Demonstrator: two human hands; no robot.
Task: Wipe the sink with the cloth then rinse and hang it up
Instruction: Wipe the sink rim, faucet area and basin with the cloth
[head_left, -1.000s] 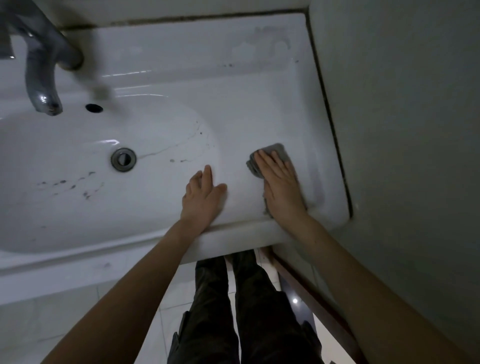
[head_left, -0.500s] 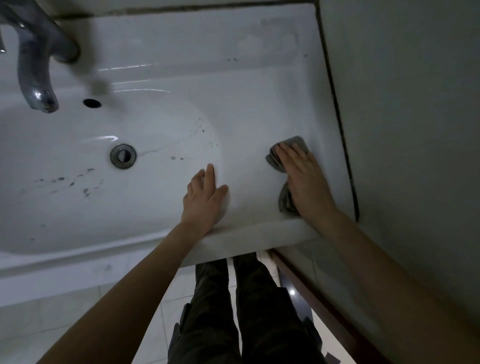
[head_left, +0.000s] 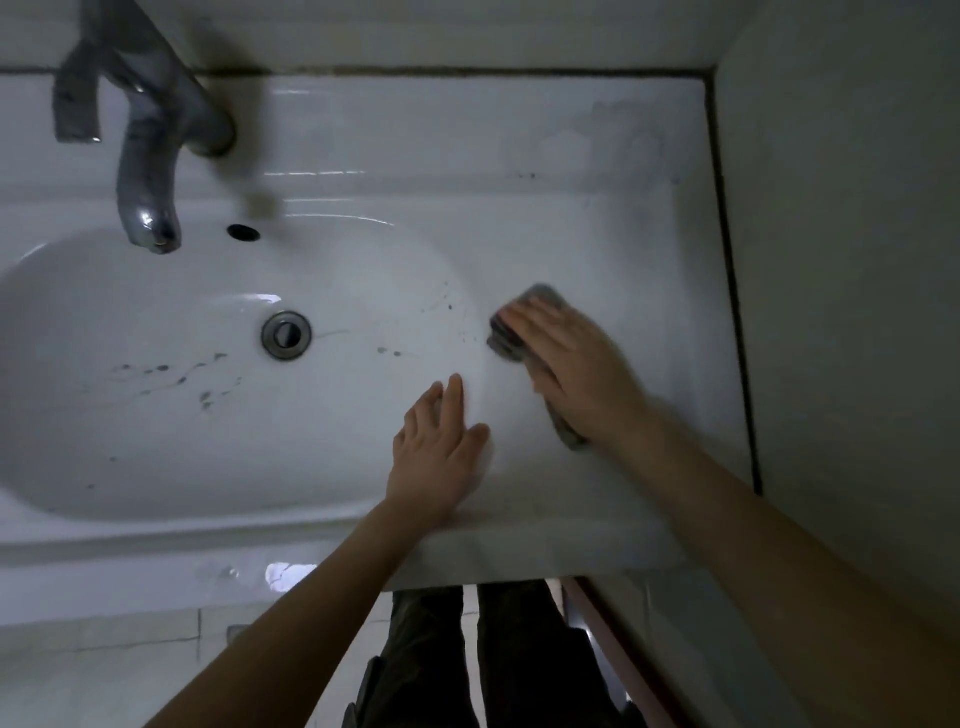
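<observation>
Cloth (head_left: 506, 340), grey, crumpled, blurred: lies on the right-hand ledge of the sink (head_left: 597, 208), just beside the lip of the basin (head_left: 156, 441), long axis running from the front rim toward the back. We log it under our right hand (head_left: 576, 364), fingers straight and close together, pressing it flat; folds show past the fingertips and beside the wrist. Left hand (head_left: 436, 452), fingers slightly spread, rests on the basin slope, holding nothing. Dark smears (head_left: 171, 374) lie leftward; we judge the wiping heads there.
</observation>
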